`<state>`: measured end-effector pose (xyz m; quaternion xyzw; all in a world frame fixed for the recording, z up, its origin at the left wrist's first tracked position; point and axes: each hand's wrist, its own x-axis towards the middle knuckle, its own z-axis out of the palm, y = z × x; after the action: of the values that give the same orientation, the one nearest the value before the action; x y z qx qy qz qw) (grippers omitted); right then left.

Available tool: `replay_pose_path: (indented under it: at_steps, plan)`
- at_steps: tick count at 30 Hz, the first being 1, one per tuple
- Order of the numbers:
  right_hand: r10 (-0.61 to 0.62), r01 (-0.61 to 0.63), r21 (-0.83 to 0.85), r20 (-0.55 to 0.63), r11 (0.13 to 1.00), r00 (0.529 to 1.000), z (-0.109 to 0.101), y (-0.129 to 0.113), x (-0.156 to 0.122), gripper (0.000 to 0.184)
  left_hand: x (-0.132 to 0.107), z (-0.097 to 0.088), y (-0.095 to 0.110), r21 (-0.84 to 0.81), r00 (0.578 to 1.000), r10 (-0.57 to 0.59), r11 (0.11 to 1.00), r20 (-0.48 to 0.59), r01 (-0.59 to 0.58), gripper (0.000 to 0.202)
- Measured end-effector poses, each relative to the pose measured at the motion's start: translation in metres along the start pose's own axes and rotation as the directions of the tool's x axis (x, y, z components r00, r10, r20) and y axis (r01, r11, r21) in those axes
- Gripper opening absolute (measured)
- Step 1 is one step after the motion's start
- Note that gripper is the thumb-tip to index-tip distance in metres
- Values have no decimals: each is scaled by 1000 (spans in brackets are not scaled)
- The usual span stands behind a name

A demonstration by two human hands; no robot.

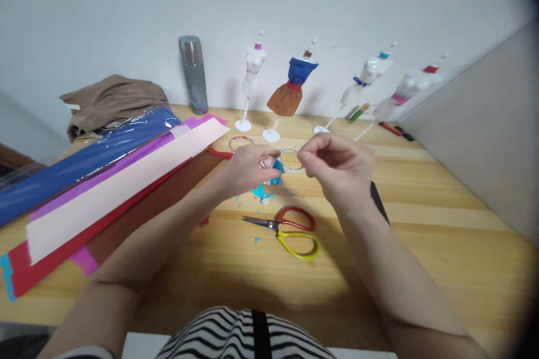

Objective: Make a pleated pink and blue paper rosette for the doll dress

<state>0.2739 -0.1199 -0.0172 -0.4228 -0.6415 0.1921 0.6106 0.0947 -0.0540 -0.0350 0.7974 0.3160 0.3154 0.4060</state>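
In the middle of the table, my left hand [251,168] reaches in with thumb and fingers apart. Pale pink pleated paper [266,163] shows in that gap; whether the hand touches it I cannot tell. My right hand [343,167] is closed in a pinch at the right edge of a thin roll of tape [291,169], which is tilted between the two hands. The left fingertips are close to its other edge. Turquoise paper scraps [261,192] are scattered below the left hand. Nearer to me, scissors [277,225] with one red and one yellow handle lie partly open.
Long paper sheets, the top one cream [126,190], cover the left side beside a blue wrapped pack [96,151]. Small white dress forms line the wall, one in a blue and brown outfit [290,87]. A grey flask [194,81] and second tape roll [241,137] are behind.
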Motion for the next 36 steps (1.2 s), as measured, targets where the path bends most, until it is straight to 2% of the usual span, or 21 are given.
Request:
replay_pose_path:
  at_steps: [1, 4, 8, 12, 16, 19, 23, 26, 29, 33, 36]
  plan:
    - [27, -26, 93, -15, 995, 1000, -5, 3, 4, 14, 2, -4, 0, -111, 1000, -20, 994, -4, 19, 28]
    - [47, -39, 246, -29, 969, 998, -15, 7, 11, 14, 3, -16, 4, -399, 989, -93, 907, 113, 131, 42]
    - [-32, 25, 286, 18, 958, 999, -13, 2, 11, 14, 1, -26, 11, -548, 987, -127, 821, 97, 160, 45]
    - [-62, 50, 199, 54, 979, 997, -4, -8, 3, 13, 1, -26, 14, -571, 987, -156, 806, 46, 154, 45]
    - [-100, 92, 122, 60, 988, 993, 1, -13, -3, 10, 1, -25, 16, -578, 986, -159, 802, 41, 153, 44]
    - [-139, 136, 34, 84, 990, 987, 2, -14, -5, 12, 0, -25, 16, -578, 990, -127, 804, 53, 135, 48]
    - [-118, 125, -55, 117, 991, 986, 2, -14, -8, 14, 1, -27, 14, -596, 995, -70, 797, 67, 96, 57]
    - [-118, 125, -94, 78, 988, 990, 1, -16, -8, 15, 1, -28, 12, -578, 998, -46, 814, 50, 66, 56]
    - [-176, 180, -195, 37, 964, 984, 0, -20, -6, 18, 1, -29, 12, -564, 998, -46, 823, 50, 66, 53]
    - [-253, 283, -318, 135, 905, 958, -2, -27, -4, 19, 1, -29, 13, -567, 996, -57, 819, 72, 88, 52]
    - [-251, 315, -340, 219, 886, 943, -4, -30, -3, 20, 1, -29, 15, -556, 994, -58, 825, 95, 102, 55]
